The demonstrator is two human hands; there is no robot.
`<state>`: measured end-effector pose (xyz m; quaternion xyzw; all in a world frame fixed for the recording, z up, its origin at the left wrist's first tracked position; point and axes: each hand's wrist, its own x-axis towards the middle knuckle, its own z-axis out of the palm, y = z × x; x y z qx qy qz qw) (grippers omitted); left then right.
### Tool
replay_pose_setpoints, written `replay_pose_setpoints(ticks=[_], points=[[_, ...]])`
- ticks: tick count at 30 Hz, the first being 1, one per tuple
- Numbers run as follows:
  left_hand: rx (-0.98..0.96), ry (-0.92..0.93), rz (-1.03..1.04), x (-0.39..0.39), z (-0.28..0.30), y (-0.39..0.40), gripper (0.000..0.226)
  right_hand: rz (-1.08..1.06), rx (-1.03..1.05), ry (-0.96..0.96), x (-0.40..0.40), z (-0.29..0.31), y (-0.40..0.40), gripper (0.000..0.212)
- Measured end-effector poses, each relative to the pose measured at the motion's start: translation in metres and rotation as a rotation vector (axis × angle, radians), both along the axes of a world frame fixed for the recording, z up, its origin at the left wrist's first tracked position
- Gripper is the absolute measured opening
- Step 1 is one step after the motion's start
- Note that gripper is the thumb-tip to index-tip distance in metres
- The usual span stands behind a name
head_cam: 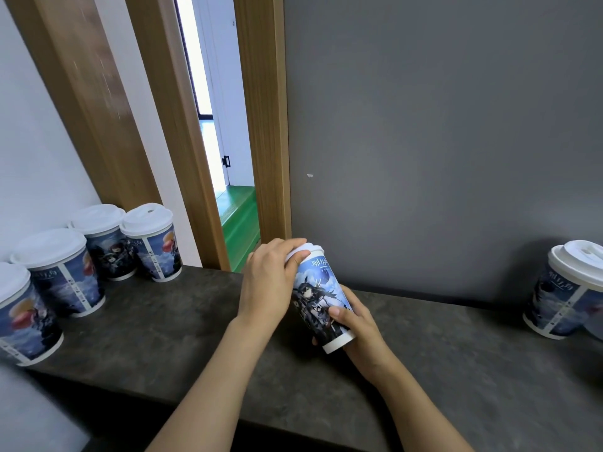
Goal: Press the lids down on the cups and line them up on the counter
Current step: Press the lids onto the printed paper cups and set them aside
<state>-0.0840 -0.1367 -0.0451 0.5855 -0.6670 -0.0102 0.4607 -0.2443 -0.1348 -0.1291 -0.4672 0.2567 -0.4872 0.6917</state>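
Head view, looking down on the dark stone-look counter [182,324]: four lidded printed cups [62,272] stand in a row at its left end and one more [567,295] stands at the far right, while the tall blue printed paper cup [321,298] in hand is held tilted just above the middle. To seat its white plastic lid [310,249] well, the cup is best stood upright and pressed evenly round the rim. Left hand [272,277] cups the lid from above, fingers curled over its edge; right hand [354,322] wraps the cup's lower body, thumb in front.
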Motion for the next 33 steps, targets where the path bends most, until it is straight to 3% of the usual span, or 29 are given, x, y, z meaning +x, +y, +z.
replay_pose_setpoints(ticks=[6, 11, 15, 20, 23, 27, 30, 33], points=[[-0.016, -0.011, -0.033, 0.001, 0.003, 0.004, 0.028, 0.032, 0.003, -0.038, -0.001, 0.002, 0.000, 0.068], [0.040, 0.090, -0.285, 0.010, 0.010, 0.009, 0.032, 0.244, 0.160, -0.322, -0.008, 0.004, -0.003, 0.062], [0.012, 0.161, -0.305, 0.013, -0.001, 0.011, 0.028, 0.304, 0.151, -0.407, -0.013, 0.003, -0.006, 0.051], [-0.078, 0.073, -0.161, 0.016, -0.009, 0.010, 0.025, 0.280, 0.231, -0.324, -0.010, 0.000, -0.006, 0.065], [-0.108, -0.073, -0.064, 0.016, -0.005, 0.012, 0.026, 0.144, 0.121, -0.091, -0.001, 0.001, -0.003, 0.067], [-0.137, -0.215, 0.013, 0.010, 0.000, 0.016, 0.030, -0.059, 0.041, 0.002, 0.002, 0.001, -0.003, 0.066], [-0.156, -0.173, -0.005, 0.006, 0.001, 0.016, 0.033, -0.048, 0.044, -0.026, -0.001, 0.003, -0.001, 0.067], [-0.156, -0.012, -0.145, 0.007, 0.003, 0.014, 0.032, 0.085, 0.112, -0.098, -0.001, 0.006, 0.000, 0.074]])
